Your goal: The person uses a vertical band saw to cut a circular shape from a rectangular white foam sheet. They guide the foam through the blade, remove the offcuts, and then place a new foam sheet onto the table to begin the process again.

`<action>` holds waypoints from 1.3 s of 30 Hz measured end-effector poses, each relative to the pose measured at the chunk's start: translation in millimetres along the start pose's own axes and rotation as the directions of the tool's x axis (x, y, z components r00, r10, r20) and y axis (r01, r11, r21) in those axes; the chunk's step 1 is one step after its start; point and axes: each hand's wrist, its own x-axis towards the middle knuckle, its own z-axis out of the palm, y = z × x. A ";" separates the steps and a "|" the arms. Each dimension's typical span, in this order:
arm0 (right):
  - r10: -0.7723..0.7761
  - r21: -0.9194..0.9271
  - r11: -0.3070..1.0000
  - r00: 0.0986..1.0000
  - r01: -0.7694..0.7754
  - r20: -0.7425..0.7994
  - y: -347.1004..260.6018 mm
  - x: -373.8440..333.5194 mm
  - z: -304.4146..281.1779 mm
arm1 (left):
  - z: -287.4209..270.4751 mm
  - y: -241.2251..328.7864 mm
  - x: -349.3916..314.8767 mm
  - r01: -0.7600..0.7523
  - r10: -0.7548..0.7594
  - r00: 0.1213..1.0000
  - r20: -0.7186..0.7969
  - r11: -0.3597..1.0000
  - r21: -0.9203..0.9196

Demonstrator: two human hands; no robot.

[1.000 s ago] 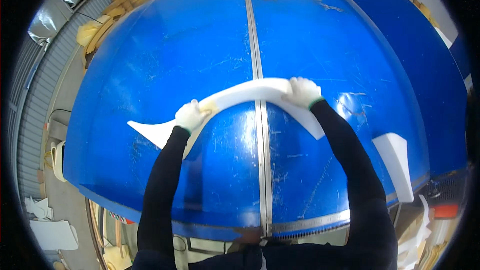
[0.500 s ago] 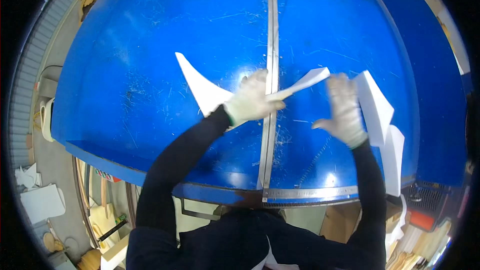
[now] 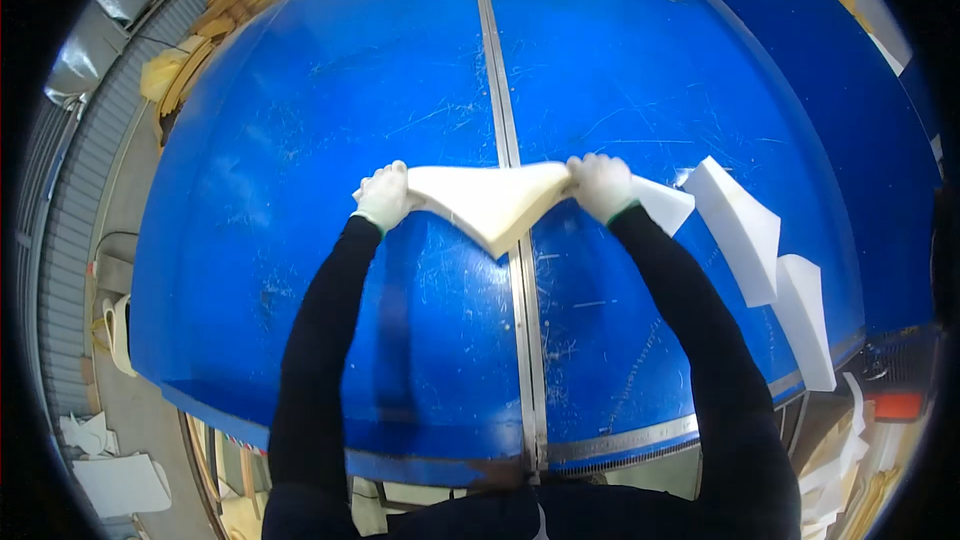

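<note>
A white foam piece [image 3: 490,202], thin at both ends with a pointed lower middle, is held up over the blue table by both gloved hands. My left hand [image 3: 383,197] is closed round its left end. My right hand [image 3: 602,186] grips the right end, its fingers wrapped over the tip. Just right of that hand a second foam piece [image 3: 665,205] shows, its left part hidden behind the hand. Farther right, an angular foam block [image 3: 735,230] rests on the tabletop, with another long foam block [image 3: 804,320] nearer me, beside it.
Scratched blue table [image 3: 300,120] spreads under my hands, split by a metal strip [image 3: 507,130] running away from me. A metal ruler edge [image 3: 630,440] lines its near side. White scraps [image 3: 835,470] hang at the lower right. Flat white sheets [image 3: 122,485] lie on the floor at left.
Both hands now hold one foam piece by its ends; my right hand was spread open before. The left hand has moved left, and the view has shifted.
</note>
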 end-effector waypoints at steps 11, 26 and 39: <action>0.363 0.222 0.899 0.926 -0.377 0.100 97.0 36.9 -123.6 | 85.3 -134.8 -51.9 0.388 -0.323 0.902 0.287 0.313 -0.867; 0.810 0.149 0.466 0.488 -0.872 0.324 232.9 -480.4 -113.2 | -75.3 119.8 -184.1 0.058 0.412 0.907 0.082 0.069 -0.996; 0.940 0.490 -0.326 -0.334 -0.808 0.075 -57.5 -835.2 -193.3 | -49.8 579.8 91.7 -0.957 0.914 0.277 0.298 0.235 0.167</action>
